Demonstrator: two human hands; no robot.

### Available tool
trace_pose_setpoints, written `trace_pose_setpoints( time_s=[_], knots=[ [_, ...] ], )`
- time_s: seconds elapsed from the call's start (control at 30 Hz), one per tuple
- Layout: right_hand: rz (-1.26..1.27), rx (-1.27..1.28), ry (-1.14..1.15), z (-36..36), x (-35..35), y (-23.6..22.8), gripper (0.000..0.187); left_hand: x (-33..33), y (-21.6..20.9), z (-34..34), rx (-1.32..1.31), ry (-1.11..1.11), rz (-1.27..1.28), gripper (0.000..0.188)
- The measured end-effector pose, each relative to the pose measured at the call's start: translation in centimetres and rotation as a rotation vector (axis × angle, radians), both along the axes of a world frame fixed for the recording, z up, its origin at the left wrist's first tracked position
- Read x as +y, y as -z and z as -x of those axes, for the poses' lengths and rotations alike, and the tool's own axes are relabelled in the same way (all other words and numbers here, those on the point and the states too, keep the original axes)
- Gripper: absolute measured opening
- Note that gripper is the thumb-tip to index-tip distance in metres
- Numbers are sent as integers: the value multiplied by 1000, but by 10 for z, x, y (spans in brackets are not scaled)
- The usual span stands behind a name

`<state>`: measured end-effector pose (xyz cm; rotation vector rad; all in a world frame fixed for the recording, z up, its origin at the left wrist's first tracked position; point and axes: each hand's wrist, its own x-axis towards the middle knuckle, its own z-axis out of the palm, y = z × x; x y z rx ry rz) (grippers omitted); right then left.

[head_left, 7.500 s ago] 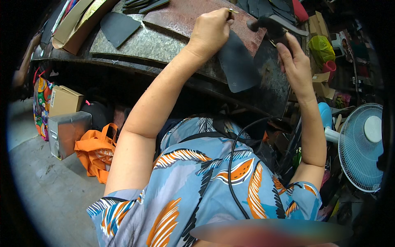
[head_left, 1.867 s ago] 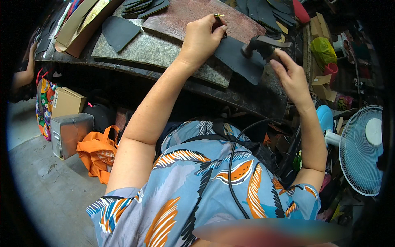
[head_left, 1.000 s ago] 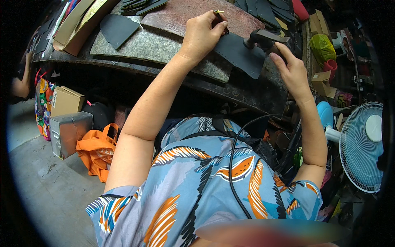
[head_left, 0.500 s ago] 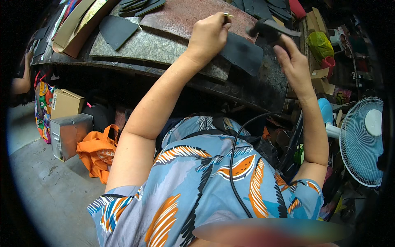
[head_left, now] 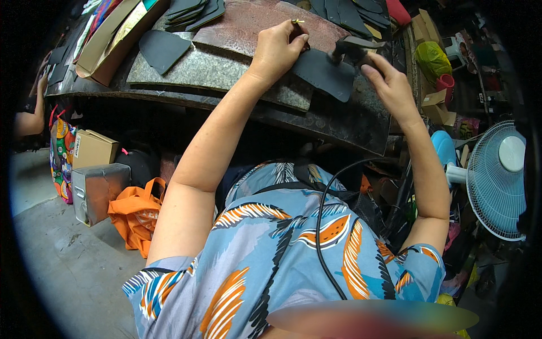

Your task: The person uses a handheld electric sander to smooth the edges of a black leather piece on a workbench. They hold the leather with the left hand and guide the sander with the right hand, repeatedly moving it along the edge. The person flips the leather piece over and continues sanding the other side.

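My left hand (head_left: pixel 276 53) is closed around a slim dark tool (head_left: pixel 297 27) with a yellowish top end. It is over the reddish, worn slab (head_left: pixel 243 28) on the workbench, and the tool's lower end is hidden by my fingers. In my right hand (head_left: pixel 389 85) is a hammer (head_left: pixel 353 48), held by its handle. Its dark head hovers to the right of the left hand, above a dark grey sheet piece (head_left: pixel 324 76) lying at the slab's edge. Another cut dark piece (head_left: pixel 164 50) rests on the speckled stone slab (head_left: pixel 180 73) to the left.
Stacked dark cut pieces (head_left: pixel 195 12) lie at the back, with more (head_left: pixel 350 14) at back right. A long cardboard box (head_left: pixel 107 51) stands on the left. A fan (head_left: pixel 497 181) is by my right arm; an orange bag (head_left: pixel 135 212) sits on the floor. Another person's arm (head_left: pixel 35 113) shows far left.
The hammer has shifted left and slightly down, and its head is less blurred. My left hand has moved a little left with the slim tool still in it. The whole view has shifted slightly.
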<state>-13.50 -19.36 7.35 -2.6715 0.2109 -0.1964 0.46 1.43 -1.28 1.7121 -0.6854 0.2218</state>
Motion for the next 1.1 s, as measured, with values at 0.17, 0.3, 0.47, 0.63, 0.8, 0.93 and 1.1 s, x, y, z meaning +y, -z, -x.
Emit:
trace_pose_setpoints(
  time_s=[0.17,0.3,0.47,0.63,0.8,0.93,1.1],
  knots=[
    [-426,-606,-280,2,10,-48,32,-6,-5,4,-331,-35,-161,13],
    [-442,-462,-375,-2,10,-29,35,-17,-9,10,-502,-50,-263,12],
    [-59,-26,-15,3,-7,11,47,-13,-3,13,-299,-90,-106,7],
    [12,59,-2,7,-18,26,49,-9,3,7,108,-32,163,11],
    [9,33,-20,5,-11,25,51,-7,3,4,43,-9,-10,12],
    [-138,-80,-61,5,-2,-11,43,-7,-1,8,-59,-37,-78,13],
    [-571,-679,-275,2,12,-45,30,-16,-9,14,-348,-59,-172,9]
  ],
)
